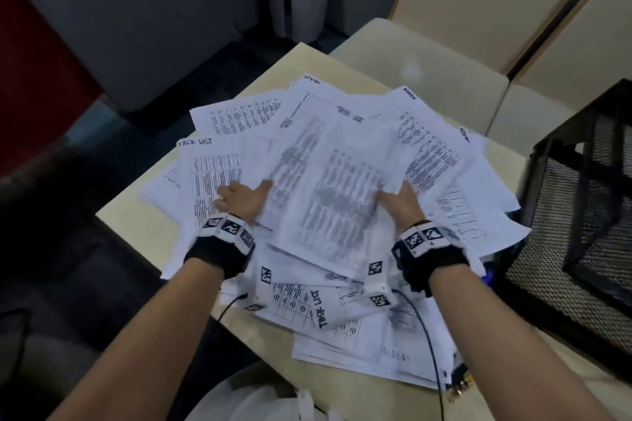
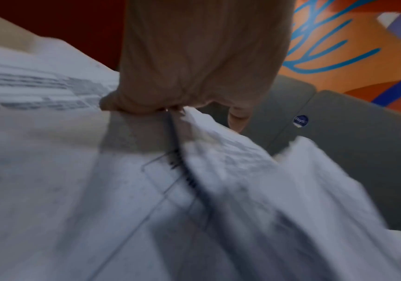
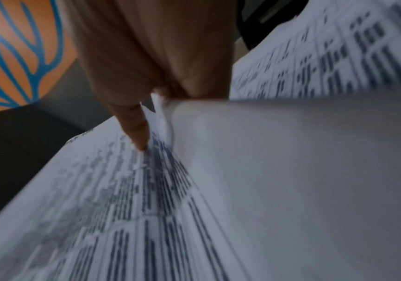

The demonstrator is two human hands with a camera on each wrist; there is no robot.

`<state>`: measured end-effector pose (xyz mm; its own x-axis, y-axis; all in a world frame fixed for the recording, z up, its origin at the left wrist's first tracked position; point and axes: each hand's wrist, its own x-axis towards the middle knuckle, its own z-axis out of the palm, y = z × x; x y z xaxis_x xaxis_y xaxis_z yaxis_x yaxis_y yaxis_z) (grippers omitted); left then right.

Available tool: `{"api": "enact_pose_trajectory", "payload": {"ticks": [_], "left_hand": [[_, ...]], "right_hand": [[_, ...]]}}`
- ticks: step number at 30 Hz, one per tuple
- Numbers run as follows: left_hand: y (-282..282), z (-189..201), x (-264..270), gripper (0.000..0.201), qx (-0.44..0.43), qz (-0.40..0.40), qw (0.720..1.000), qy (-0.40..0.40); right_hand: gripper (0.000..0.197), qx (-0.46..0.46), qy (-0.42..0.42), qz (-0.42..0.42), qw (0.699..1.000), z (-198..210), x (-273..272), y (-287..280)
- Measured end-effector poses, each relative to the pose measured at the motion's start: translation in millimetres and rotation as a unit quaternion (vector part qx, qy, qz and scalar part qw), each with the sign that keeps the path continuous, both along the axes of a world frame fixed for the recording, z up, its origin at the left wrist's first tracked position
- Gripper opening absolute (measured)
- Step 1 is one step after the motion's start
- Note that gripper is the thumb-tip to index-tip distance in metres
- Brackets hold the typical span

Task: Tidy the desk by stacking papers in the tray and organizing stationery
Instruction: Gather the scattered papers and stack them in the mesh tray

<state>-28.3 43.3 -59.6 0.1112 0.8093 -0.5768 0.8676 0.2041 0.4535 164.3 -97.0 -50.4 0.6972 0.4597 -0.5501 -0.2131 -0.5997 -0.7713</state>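
**Both hands on a raised sheaf of papers**

The left hand [image 1: 239, 198] and the right hand [image 1: 400, 205] each grip an opposite edge of a blurred sheaf of printed sheets [image 1: 325, 188] lifted between them. On the left hand, the fingers [image 2: 132, 106] curl down over the paper edge; on the right, the fingers [image 3: 134, 129] pinch the sheets. Beneath and beyond the fingers, loose papers [image 1: 437, 147] fan out across the bench [image 1: 136, 225]. Right of the right-hand fingers sits a black mesh tray [image 1: 581, 215], near the spread.
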Motion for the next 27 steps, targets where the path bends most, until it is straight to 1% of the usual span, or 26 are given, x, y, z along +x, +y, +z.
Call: {"api": "enact_pose_trajectory", "payload": {"ticks": [2, 3, 4, 5, 6, 7, 9, 10, 11, 12, 13, 16, 17, 19, 20, 22, 24, 26, 27], "left_hand": [[-13, 1, 12, 0.084, -0.017, -0.025, 0.999, -0.011], [-17, 0, 16, 0.081, -0.022, -0.028, 0.999, -0.014], [-19, 1, 17, 0.079, -0.023, -0.030, 0.999, -0.011], [-18, 2, 15, 0.077, -0.019, -0.027, 0.999, -0.005], [-14, 0, 10, 0.077, -0.008, -0.011, 1.000, 0.001], [-6, -2, 2, 0.078, 0.011, 0.026, 1.000, 0.005], [10, -6, -21, 0.082, 0.059, 0.147, 0.987, 0.021], [15, -8, -32, 0.083, 0.071, 0.192, 0.978, 0.027], [17, -8, -41, 0.082, 0.071, 0.208, 0.975, 0.032], [17, -9, -46, 0.080, 0.068, 0.196, 0.978, 0.033], [14, -10, -46, 0.077, 0.067, 0.167, 0.983, 0.029], [-7, -12, -29, 0.066, 0.074, 0.061, 0.995, -0.009], [-15, -12, -22, 0.063, 0.073, 0.033, 0.996, -0.029], [-24, -13, -16, 0.060, 0.067, -0.003, 0.996, -0.056], [-25, -12, -18, 0.061, 0.064, -0.011, 0.996, -0.057], [-22, -12, -27, 0.066, 0.056, -0.013, 0.997, -0.053], [-18, -7, -39, 0.078, 0.042, 0.004, 0.997, -0.061], [-16, 4, -45, 0.095, 0.043, 0.027, 0.994, -0.102], [-15, 13, -44, 0.103, 0.039, 0.032, 0.987, -0.152]], "right_hand": [[0.069, 0.008, 0.046, 0.017, 0.999, 4, -21, 11], [0.074, 0.005, 0.059, 0.031, 0.998, 3, -29, 15], [0.074, -0.006, 0.061, 0.051, 0.997, 2, -35, 18], [0.072, -0.022, 0.053, 0.075, 0.996, 1, -39, 19], [0.064, -0.045, 0.035, 0.089, 0.994, -2, -41, 18], [0.055, -0.063, 0.006, 0.100, 0.993, -2, -43, 15], [0.041, -0.073, -0.038, 0.091, 0.992, -3, -38, 5], [0.039, -0.070, -0.051, 0.083, 0.993, -2, -34, -3], [0.042, -0.063, -0.055, 0.077, 0.994, -1, -29, -10], [0.047, -0.057, -0.045, 0.070, 0.995, 0, -26, -18], [0.051, -0.049, -0.028, 0.072, 0.996, 1, -23, -23], [0.063, -0.036, 0.046, 0.137, 0.989, -3, -26, -25], [0.063, -0.027, 0.063, 0.152, 0.986, -5, -31, -22], [0.052, -0.011, 0.098, 0.160, 0.982, -12, -48, -13], [0.048, -0.011, 0.099, 0.166, 0.981, -14, -59, -9], [0.039, -0.013, 0.042, 0.174, 0.984, -16, -75, -4], [0.036, -0.001, -0.012, 0.166, 0.986, -9, -77, -6], [0.030, 0.025, -0.047, 0.165, 0.985, 8, -68, -14], [0.023, 0.051, -0.072, 0.161, 0.983, 21, -62, -18]]}}
